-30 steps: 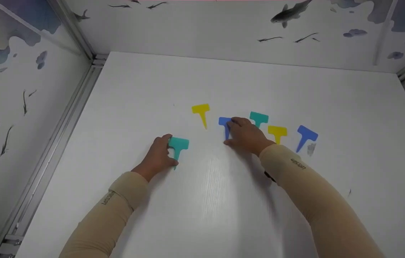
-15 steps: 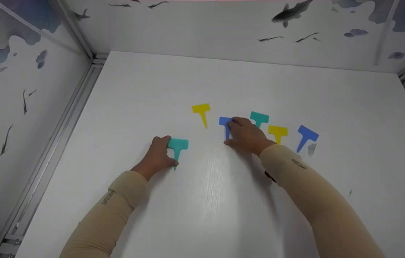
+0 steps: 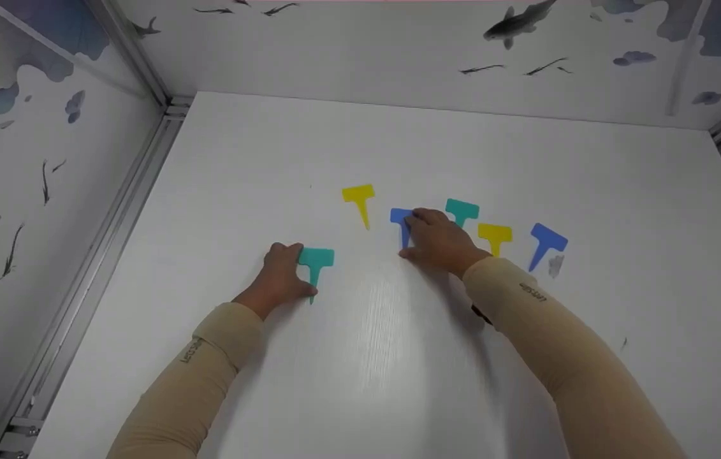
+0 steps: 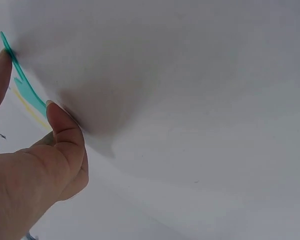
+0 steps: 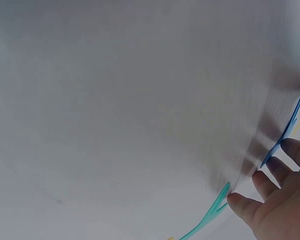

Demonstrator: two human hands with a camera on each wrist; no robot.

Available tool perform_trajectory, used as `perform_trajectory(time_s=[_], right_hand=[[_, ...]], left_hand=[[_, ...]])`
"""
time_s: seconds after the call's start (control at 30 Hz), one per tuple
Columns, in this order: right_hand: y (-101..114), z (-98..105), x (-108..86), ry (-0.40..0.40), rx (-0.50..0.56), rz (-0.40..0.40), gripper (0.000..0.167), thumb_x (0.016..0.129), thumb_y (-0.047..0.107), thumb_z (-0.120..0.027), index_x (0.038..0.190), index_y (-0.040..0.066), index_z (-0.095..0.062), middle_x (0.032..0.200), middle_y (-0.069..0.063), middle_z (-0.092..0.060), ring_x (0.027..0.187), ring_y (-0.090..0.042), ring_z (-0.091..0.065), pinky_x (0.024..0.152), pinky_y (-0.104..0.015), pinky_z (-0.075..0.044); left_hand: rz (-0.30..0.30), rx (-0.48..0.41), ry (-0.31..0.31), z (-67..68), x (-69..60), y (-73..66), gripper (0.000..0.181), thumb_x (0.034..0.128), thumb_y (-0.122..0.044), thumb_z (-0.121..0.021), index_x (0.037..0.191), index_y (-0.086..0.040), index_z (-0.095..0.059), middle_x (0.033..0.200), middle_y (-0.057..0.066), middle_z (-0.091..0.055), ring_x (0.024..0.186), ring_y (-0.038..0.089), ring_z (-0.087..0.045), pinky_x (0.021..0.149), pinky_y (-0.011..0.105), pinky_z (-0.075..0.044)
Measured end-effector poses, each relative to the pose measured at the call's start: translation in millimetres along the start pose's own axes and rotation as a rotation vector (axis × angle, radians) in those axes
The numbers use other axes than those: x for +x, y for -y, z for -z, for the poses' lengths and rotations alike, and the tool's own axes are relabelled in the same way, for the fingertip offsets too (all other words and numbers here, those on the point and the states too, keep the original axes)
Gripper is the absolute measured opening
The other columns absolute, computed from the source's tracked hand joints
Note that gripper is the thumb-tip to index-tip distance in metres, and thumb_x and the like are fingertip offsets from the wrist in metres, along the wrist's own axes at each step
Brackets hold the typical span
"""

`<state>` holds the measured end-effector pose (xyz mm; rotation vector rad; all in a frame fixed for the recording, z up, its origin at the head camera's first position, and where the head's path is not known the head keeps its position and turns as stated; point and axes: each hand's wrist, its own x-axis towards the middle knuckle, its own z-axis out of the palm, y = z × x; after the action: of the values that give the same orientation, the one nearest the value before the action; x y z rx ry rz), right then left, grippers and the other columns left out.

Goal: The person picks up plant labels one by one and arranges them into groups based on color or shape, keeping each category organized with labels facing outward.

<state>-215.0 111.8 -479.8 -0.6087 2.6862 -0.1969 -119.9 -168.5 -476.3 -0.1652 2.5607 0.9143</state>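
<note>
Toward the left of the table in the head view, my left hand holds a teal T-shaped plant label between thumb and fingertips. The thumb is at the stem and the fingers at the head; the left wrist view shows the same label nearly edge-on. My right hand spans a blue plant label lying near the middle, its thumb by the stem tip and fingers over the head, which is partly covered. In the right wrist view this blue label appears as a thin strip at the fingertips.
A yellow plant label lies between and beyond the hands. Right of my right hand lie a teal label, a yellow label and a blue label, beside a grey smudge. Patterned walls border the white table.
My left hand and its teal label have shifted slightly toward me and to the left. The right hand and the other labels have stayed in place.
</note>
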Motion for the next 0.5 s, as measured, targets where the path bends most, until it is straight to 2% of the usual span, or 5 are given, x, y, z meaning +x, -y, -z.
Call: perform_trajectory(time_s=[0.13,0.5], right_hand=[[1.3,2.3,-1.8,0.004,0.001,0.019,0.074,0.092,0.043,-0.062,0.15,0.008,-0.032,0.155,-0.012,-0.028,0.144,-0.03,-0.022,0.115,-0.048,-0.024],[0.8,1.1,-2.2,0.002,0.007,0.001,0.074,0.092,0.045,-0.061,0.151,0.012,-0.031,0.156,-0.01,-0.027,0.143,-0.029,-0.023,0.114,-0.048,-0.024]], left_hand=[[-0.006,0.024,-0.003,0.5,-0.1,0.3,0.089,0.0772,-0.017,-0.081,0.147,0.003,-0.03,0.138,0.026,-0.033,0.127,0.036,-0.033,0.111,0.045,-0.031],[0.01,0.05,-0.01,-0.3,1.2,0.4,0.088,0.0772,-0.018,-0.081,0.147,0.001,-0.031,0.141,0.023,-0.03,0.13,0.037,-0.025,0.11,0.046,-0.032]])
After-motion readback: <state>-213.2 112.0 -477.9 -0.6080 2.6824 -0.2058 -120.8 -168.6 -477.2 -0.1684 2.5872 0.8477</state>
